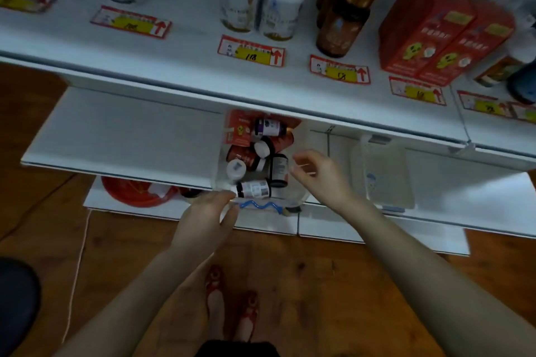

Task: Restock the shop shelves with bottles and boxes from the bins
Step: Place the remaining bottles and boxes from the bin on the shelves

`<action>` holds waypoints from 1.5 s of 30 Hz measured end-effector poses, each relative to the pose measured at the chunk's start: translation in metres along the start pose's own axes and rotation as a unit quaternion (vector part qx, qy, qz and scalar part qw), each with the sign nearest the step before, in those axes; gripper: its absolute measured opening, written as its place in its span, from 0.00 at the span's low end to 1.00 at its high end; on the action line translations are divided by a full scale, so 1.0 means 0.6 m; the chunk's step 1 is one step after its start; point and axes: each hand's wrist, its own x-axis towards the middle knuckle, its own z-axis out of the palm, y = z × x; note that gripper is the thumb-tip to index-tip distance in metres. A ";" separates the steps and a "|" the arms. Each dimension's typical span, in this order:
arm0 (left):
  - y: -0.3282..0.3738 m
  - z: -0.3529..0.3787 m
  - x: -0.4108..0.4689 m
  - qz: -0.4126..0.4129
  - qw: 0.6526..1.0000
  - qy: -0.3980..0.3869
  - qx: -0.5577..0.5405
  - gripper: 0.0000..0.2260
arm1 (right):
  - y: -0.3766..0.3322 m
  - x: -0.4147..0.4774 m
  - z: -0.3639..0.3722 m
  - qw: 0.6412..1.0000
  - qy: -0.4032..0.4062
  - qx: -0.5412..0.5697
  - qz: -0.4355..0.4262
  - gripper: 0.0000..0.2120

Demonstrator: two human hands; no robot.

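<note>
- Shoes (pixel 216 295) are standing on the floor below the shelves.
- Left grip (pixel 208 213) is pinching the bin's (pixel 301 197) near rim; right grip (pixel 316 174) is hovering over it, relaxed, holding nothing.
- Bottles (pixel 253 189) and a red box (pixel 237 130) are lying in the bin on the lower shelf, so restocking is looking unfinished.
- Tags (pixel 251 51) are reading "118" and "18"; product labels are blurring.

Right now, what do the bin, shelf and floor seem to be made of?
Bin: clear plastic, glossy; the bottles show through its walls. Shelf: likely white painted metal, smooth with a dull sheen and a thin folded edge. Floor: wood or wood-look boards, brown with grain and dark knots.
</note>
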 end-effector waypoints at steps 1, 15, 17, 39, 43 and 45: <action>-0.004 0.011 0.010 0.002 1.000 0.009 0.005 0.27 | 0.015 0.015 0.016 1.000 -0.005 -0.004 0.003 0.14; -0.084 0.177 0.159 0.067 0.996 0.056 0.017 0.26 | 0.182 0.232 0.158 0.978 0.148 -0.143 -0.017 0.17; -0.089 0.187 0.169 0.076 0.996 0.045 0.010 0.24 | 0.185 0.254 0.151 0.969 0.170 -0.175 -0.029 0.21; -0.107 0.218 0.216 0.093 0.995 0.035 0.029 0.14 | 0.180 0.338 0.141 0.946 0.161 -0.282 -0.019 0.27; -0.105 0.218 0.232 0.101 0.992 0.061 0.039 0.11 | 0.181 0.309 0.136 0.959 0.171 -0.225 -0.014 0.25; -0.102 0.220 0.251 0.095 0.990 0.086 0.050 0.13 | 0.182 0.287 0.132 0.966 0.187 -0.177 -0.014 0.22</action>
